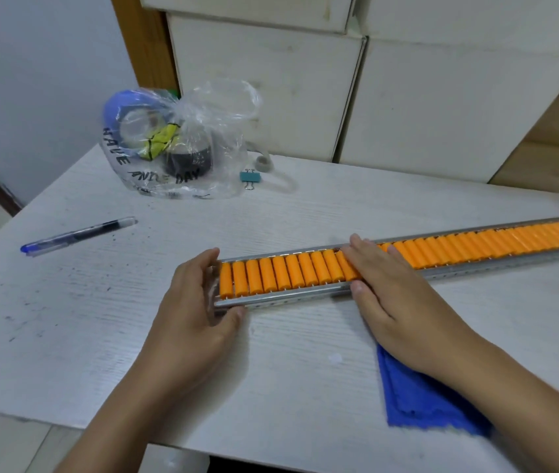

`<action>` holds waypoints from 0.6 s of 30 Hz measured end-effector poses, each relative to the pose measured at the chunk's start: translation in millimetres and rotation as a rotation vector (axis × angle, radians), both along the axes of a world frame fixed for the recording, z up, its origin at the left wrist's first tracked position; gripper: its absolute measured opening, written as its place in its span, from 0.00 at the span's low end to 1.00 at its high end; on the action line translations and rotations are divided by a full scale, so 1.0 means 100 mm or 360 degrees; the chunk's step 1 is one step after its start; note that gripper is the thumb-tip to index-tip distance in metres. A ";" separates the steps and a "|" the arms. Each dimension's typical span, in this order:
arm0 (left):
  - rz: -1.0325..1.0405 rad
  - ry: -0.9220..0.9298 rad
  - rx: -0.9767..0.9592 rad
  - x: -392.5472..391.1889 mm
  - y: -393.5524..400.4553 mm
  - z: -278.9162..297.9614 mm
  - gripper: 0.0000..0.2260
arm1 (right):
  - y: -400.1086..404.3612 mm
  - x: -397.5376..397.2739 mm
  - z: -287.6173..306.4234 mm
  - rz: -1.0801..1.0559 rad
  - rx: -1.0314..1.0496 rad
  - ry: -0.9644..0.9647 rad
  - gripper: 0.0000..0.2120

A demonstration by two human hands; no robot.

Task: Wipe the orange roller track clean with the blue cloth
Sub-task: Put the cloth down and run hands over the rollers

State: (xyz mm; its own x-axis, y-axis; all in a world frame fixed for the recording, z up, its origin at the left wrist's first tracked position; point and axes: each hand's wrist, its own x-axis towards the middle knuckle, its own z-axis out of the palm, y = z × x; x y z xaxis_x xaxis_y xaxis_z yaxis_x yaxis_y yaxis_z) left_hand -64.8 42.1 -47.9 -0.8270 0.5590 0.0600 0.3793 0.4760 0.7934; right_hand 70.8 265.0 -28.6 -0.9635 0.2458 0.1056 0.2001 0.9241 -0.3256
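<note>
Head view. Long metal roller track with orange plastic cylinders (404,261) lies flat on the white wood-grain table (100,302), running from centre out to the right edge.

Left hand (192,312) cups the track's left end, thumb on the near rail, fingers curled round the end and far side: a loose grip on the track.

Right hand (394,295) lies flat across the rollers just right of the left hand, fingers extended, thumb against the near rail; grasping nothing.

Folded blue cloth with a napped texture (428,397) lies on the table nearer than the track, partly under the right forearm, touched by neither hand.

Beyond the track: blue-capped clear pen (78,235), crinkled clear plastic bag of tape rolls (182,145), small teal binder clip (250,178).
</note>
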 end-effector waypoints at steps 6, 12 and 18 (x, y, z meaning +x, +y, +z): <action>-0.0389 0.0741 -0.0406 0.23 0.39 0.13 0.30 | -0.08 0.07 0.03 0.0005 -0.0086 -0.0027 0.28; -0.0562 0.0862 -0.0563 0.19 0.94 0.24 0.34 | -0.10 -0.08 0.01 0.0157 0.0100 0.0000 0.29; -0.0587 0.0816 -0.0707 0.12 1.04 0.30 0.32 | 0.07 -0.01 -0.03 0.0111 0.0195 0.0007 0.27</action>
